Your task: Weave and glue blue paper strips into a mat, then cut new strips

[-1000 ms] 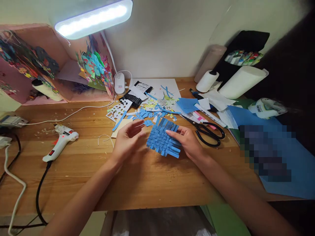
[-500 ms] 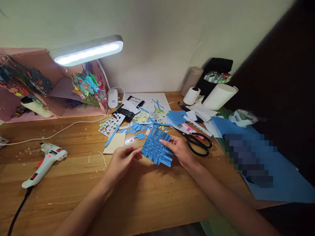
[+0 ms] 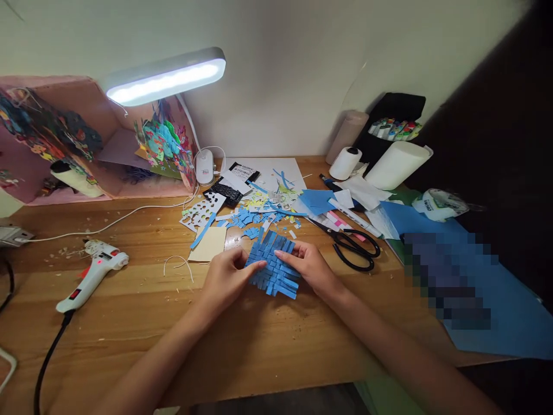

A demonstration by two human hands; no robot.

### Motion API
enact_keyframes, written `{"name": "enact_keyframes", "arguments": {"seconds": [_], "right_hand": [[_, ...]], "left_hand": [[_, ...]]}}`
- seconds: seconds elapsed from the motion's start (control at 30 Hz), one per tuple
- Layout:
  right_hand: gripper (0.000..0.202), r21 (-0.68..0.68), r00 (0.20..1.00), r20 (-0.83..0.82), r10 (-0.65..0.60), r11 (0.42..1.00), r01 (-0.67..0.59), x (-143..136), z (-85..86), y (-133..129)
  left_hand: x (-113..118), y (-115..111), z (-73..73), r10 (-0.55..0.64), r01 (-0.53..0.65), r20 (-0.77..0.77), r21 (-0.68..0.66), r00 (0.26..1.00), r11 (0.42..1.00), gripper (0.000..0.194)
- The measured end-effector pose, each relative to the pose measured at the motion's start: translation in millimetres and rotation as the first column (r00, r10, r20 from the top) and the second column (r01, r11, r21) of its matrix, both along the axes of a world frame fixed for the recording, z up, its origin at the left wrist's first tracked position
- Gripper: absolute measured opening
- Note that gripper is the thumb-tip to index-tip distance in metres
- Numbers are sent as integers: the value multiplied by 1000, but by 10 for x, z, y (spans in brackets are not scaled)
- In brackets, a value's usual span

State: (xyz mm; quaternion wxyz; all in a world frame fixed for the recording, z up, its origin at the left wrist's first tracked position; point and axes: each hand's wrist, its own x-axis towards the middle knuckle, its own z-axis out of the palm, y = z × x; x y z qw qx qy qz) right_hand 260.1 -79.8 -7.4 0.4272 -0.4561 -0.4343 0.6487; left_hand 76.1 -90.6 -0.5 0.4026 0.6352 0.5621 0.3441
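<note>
Woven blue mat: it sits between my two hands, over the near part of the bench (image 3: 259, 351), a small square of interlaced paper strips (image 3: 273, 279) with loose ends sticking out along its upper and right-hand sides.
Left hand: my left hand (image 3: 227, 275) pinches the mat's left side, thumb laid flat across the weave.
Right hand: my right hand (image 3: 314, 268) pinches the opposite side, thumb pressed on top near the upper right, fingers going behind; how far they reach underneath is hidden from me, so I can't fairly say.
Weight and feel: I judge it very light and floppy, stiffer where the strips cross closely, dry rather than slippery.
Weak spots: the free strip ends look easy to bend, crease or pull out of line.
Best hold: the tight middle of the weave, thumb above and fingers flat below, with a gentle squeeze; tugging a single end would probably loosen its row.
Scrap pile: blue paper scraps (image 3: 247, 219) lie just beyond the mat, with a pale card (image 3: 209, 244) near my left hand.
Tools: the black-handled scissors (image 3: 355, 266) rest beyond my right hand; the glue gun (image 3: 92, 279) lies well apart on the left.
</note>
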Motion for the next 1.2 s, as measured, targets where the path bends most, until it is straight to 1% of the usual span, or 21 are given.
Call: {"name": "enact_keyframes", "arguments": {"seconds": [0.1,0.2,0.3,0.37,0.4,0.47,0.5,0.57,0.63,0.7,0.77,0.8,0.83,0.87,0.97,1.03,1.13,1.2], "right_hand": [[23,2,1000,18,0,1000,0,11,-12,16],[22,-14,999,38,1,1000,-1,39,-10,36],[25,-23,998,69,6,1000,-5,58,-9,46],[26,-24,996,90,-1,1000,3,67,-7,49],[27,-25,995,98,-10,1000,12,73,-5,51],[25,-27,994,101,-34,999,37,87,6,55],[25,-29,994,101,-44,998,47,95,13,57],[24,-32,993,107,-49,998,52,109,31,58],[24,-34,992,124,-36,999,40,115,47,56],[26,-33,990,143,-22,999,27,110,58,52],[27,-28,988,151,-9,1000,13,97,62,47],[27,-25,989,146,-1,1000,4,90,62,44],[27,-22,991,135,9,1000,-6,84,60,41],[27,-19,993,117,21,1000,-19,78,56,37],[27,-15,995,77,56,998,-55,63,38,20],[27,-14,994,77,81,997,-80,53,26,2],[27,-7,986,89,143,990,-143,30,8,-32],[27,6,977,114,180,983,-182,8,-6,-54]], "left_hand": [[-44,24,-17,-55,56,5,-28,998,998,41],[-99,59,8,-186,184,-24,-43,982,982,36],[-149,83,34,-276,278,-112,5,955,961,32],[-189,101,44,-263,278,-192,55,945,959,27],[-213,111,50,-234,256,-225,74,946,964,25],[-262,135,72,-135,163,-236,102,962,981,23],[-285,146,90,-75,100,-208,112,975,989,23],[-319,157,146,42,-30,-97,120,994,992,23],[-330,150,215,155,-155,15,127,988,980,22],[-325,134,277,261,-271,86,143,962,952,21],[-315,123,309,343,-362,128,172,930,916,23],[-310,123,310,362,-384,141,185,921,905,24],[-304,126,302,360,-384,148,191,921,903,24],[-296,132,285,335,-358,148,187,931,915,23],[-238,135,203,199,-215,113,155,973,964,26],[-164,109,142,120,-129,75,131,990,983,29],[-40,40,55,17,-20,35,85,999,996,29],[11,3,4,-4,4,-1,73,1000,997,29]]}}
